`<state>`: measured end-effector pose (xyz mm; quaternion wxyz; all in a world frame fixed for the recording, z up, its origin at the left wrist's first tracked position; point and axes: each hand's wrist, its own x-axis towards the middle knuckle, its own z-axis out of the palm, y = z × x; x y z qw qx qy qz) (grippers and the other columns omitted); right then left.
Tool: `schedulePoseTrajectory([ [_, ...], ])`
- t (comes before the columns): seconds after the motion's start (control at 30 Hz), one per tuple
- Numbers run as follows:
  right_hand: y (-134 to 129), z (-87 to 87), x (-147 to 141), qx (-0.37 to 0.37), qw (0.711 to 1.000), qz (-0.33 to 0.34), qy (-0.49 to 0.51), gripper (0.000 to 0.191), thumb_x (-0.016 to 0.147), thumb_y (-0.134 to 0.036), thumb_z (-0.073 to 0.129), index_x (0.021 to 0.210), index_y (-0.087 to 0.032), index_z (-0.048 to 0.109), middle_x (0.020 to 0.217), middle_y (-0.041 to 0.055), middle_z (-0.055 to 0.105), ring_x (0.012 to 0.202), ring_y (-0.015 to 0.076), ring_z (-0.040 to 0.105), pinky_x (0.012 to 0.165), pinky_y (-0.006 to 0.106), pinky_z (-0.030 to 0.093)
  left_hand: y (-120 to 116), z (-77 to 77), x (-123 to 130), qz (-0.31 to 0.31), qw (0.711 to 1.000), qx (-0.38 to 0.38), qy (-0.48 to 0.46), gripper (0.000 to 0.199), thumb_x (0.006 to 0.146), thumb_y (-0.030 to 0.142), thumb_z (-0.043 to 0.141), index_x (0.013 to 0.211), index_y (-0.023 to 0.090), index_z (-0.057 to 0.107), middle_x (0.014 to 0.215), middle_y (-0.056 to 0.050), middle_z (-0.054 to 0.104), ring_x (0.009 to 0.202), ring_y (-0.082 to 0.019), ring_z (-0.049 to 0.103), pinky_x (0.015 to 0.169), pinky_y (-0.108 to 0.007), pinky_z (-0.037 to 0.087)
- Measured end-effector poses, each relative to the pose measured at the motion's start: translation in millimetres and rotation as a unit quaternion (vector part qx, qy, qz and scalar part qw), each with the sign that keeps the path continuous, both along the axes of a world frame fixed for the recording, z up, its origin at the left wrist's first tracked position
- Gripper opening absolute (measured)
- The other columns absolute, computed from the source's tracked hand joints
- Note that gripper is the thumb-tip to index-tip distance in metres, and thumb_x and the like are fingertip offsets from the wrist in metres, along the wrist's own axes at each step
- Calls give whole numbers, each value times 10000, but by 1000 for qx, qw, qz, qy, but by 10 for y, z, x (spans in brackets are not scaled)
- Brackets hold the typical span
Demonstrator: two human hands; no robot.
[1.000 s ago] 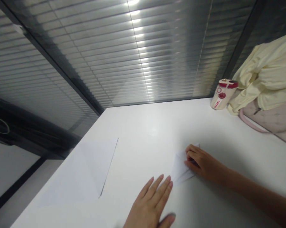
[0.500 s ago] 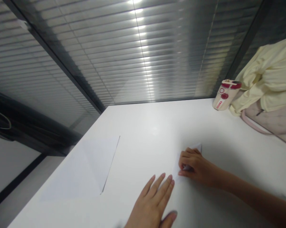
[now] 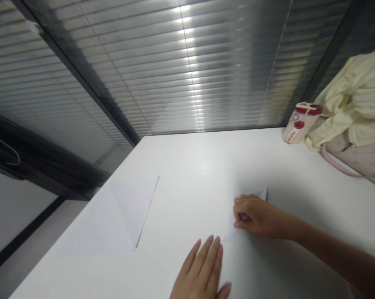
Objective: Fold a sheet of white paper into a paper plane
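Folded white paper (image 3: 233, 234) lies on a white tabletop (image 3: 187, 170) beneath the person's right hand (image 3: 257, 216), its fingers curled narrowly together and pressing down on the paper, with 1 pointed tip showing beyond the fingers on the far side. The left hand (image 3: 201, 272) rests palm-down on the tabletop just beside the paper's near point, fingers straight and slightly spread, holding nothing. To the left, a second white paper sheet (image 3: 122, 216) lies flat, well apart from both hands, with a thin dark line along its right side. At the far right of the table stand a white tumbler with a red lid (image 3: 299, 123) and, just beside it, a cream garment (image 3: 352, 99) heaped on a pale pink handbag (image 3: 352, 160). A dark object (image 3: 25, 153) with a thin pale loop sits beyond the table's left edge, and slatted window blinds (image 3: 175, 70) fill the background.
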<state>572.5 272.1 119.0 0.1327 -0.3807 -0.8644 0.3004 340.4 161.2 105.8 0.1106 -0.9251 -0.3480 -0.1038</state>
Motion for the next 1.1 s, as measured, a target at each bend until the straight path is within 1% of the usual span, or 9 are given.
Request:
schedulePoseTrajectory([
  [0.1,-2,-6,7,1,1000,3,5,193,765,-138,696,673,-181,532,725,-21,572,772,161,533,740,294,362,-67,-34,-1,5,1000,23,-10,343,877,232,545,1192,106,598,1232,-108,642,1153,-261,584,965,-360,511],
  [0.23,15,-9,15,-5,1000,7,-2,181,761,-163,706,670,-179,550,719,-21,575,764,159,533,738,293,354,-96,-27,64,49,996,22,-74,309,877,151,512,1166,121,617,1161,-98,681,1097,-225,623,945,-320,524],
  [0.3,24,-6,13,-11,1000,9,-3,179,754,-164,707,665,-176,552,717,-18,572,761,159,531,726,285,354,-69,-12,137,61,995,25,-69,344,888,207,509,1202,98,598,1189,-127,662,1100,-241,621,904,-319,545],
  [0.37,29,-4,8,-14,1000,10,1,173,753,-160,703,666,-174,554,721,-16,569,763,157,530,722,279,353,-17,-1,219,59,997,33,-34,452,880,334,534,1258,89,562,1252,-152,620,1115,-277,608,858,-344,565],
  [0.47,31,-10,5,-14,1000,11,7,167,762,-168,694,672,-173,553,721,-16,567,766,156,528,724,276,352,63,-6,306,66,997,45,19,647,806,502,597,1328,130,511,1329,-141,561,1133,-321,589,822,-377,573],
  [0.57,34,-25,9,-11,1000,18,11,171,761,-173,692,670,-174,547,712,-18,560,757,155,523,714,273,349,90,-41,323,81,994,61,33,712,760,564,619,1334,156,512,1329,-117,566,1113,-327,597,799,-380,567],
  [0.83,33,-32,20,-9,1000,15,13,168,756,-164,699,681,-176,549,725,-8,574,776,168,531,713,279,347,40,-154,319,110,991,79,-14,630,795,560,571,1296,180,553,1299,-69,599,1115,-300,571,841,-374,486],
  [1.0,28,-27,21,-1,1000,19,11,167,782,-169,681,692,-176,541,731,-2,579,786,171,537,718,280,350,58,-131,347,114,989,77,-51,555,860,578,480,1244,191,588,1259,-15,633,1084,-258,589,863,-347,454],
  [1.1,19,-39,21,8,1000,18,8,163,788,-181,680,702,-176,542,745,-2,584,796,173,538,731,285,350,77,-108,360,88,992,69,-55,528,899,559,430,1213,169,597,1259,3,634,1092,-220,595,889,-311,447],
])
